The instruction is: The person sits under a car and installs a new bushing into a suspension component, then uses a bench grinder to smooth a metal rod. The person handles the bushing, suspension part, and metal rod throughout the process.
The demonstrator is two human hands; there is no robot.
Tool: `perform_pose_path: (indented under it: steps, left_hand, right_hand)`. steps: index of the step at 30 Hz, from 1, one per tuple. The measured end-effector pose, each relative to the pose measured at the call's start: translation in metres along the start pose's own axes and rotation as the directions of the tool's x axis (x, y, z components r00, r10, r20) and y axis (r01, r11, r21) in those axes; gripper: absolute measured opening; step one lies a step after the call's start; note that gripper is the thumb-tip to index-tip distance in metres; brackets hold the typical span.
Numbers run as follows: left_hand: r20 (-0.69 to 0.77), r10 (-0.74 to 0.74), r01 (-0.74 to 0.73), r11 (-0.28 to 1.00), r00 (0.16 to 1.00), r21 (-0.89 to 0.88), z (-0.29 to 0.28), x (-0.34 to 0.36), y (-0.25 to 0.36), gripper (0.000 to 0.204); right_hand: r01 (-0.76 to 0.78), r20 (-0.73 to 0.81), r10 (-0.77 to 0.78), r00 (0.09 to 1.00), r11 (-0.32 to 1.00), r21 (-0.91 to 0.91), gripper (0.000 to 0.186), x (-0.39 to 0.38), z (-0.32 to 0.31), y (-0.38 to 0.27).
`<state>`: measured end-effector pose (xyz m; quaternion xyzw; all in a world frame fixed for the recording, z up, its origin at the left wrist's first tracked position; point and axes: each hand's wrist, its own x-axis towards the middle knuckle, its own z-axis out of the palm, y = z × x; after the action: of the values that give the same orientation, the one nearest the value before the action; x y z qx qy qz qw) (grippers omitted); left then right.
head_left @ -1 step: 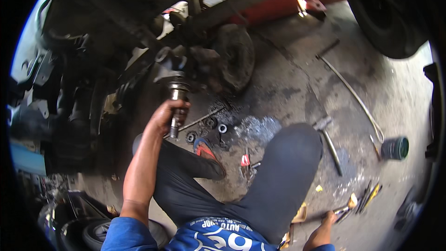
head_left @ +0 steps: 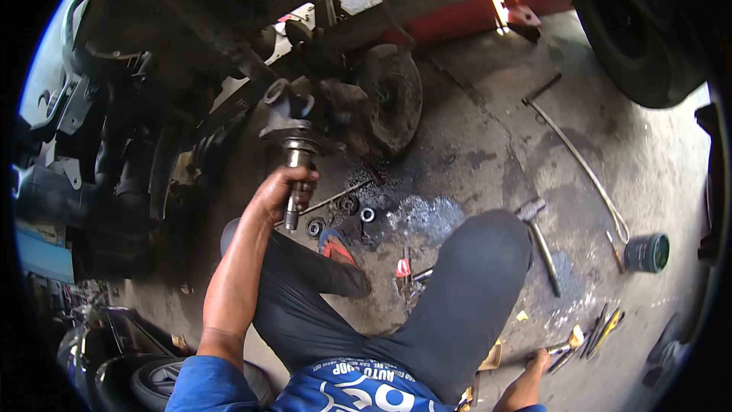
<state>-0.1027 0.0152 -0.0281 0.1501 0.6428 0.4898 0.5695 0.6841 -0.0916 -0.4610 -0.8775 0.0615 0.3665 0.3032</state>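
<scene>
Metal shaft [head_left: 300, 157], flanged near its far end, lying to the left of the round disc [head_left: 396, 99] and a little nearer the wearer. The left hand [head_left: 288, 192] is wrapped around its bare lower length, fingers curled against the metal, with the stub end projecting below the fist. Beyond the flange, the forked top overlaps the dark vehicle parts beside the disc; whether it is joined to them or free cannot be told. The right hand [head_left: 540, 361] lies far to the wearer's side of the disc and to its right, close to a cluster of hand tools [head_left: 602, 332]; its fingers are too small and blurred to show whether they pinch anything. On the floor, on the wearer's side of the disc, are a pale ring [head_left: 367, 214] and a dark ring [head_left: 314, 227], both apart from the shaft. To the right of the disc and nearer the wearer lies a hammer [head_left: 544, 248], with a dark tub [head_left: 646, 252] farther right. Stage, as judged from this layout: the work appears partway through, the shaft's lower length being exposed and the rings off; any refitting is not yet done, and its extent cannot be read.
</scene>
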Motion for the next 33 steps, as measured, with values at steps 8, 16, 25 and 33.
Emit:
perform_pose_path:
  steps: [8, 16, 25, 33]
  left_hand:
    - [-0.109, -0.046, 0.044, 0.999, 0.993, -0.019, 0.018, -0.005, 0.012, 0.016]
    - [-0.093, -0.027, 0.02, 0.997, 0.995, -0.069, 0.016, -0.001, 0.005, 0.02]
    - [-0.138, -0.005, -0.004, 0.998, 0.99, -0.06, 0.029, -0.003, 0.011, 0.022]
    - [-0.123, -0.034, 0.023, 0.996, 0.992, -0.088, 0.03, -0.005, 0.015, 0.028]
  right_hand:
    - [-0.21, 0.589, -0.391, 0.707, 0.68, 0.703, 0.028, -0.198, 0.111, -0.193]
    - [0.861, 0.764, -0.558, -0.325, 0.159, 0.483, 0.062, -0.574, 0.257, -0.471]
    - [0.403, 0.741, -0.585, -0.329, 0.623, 0.67, 0.044, -0.712, 0.398, -0.244]
    - [0.465, 0.708, -0.556, -0.435, 0.534, 0.706, 0.04, -0.687, 0.393, -0.193]
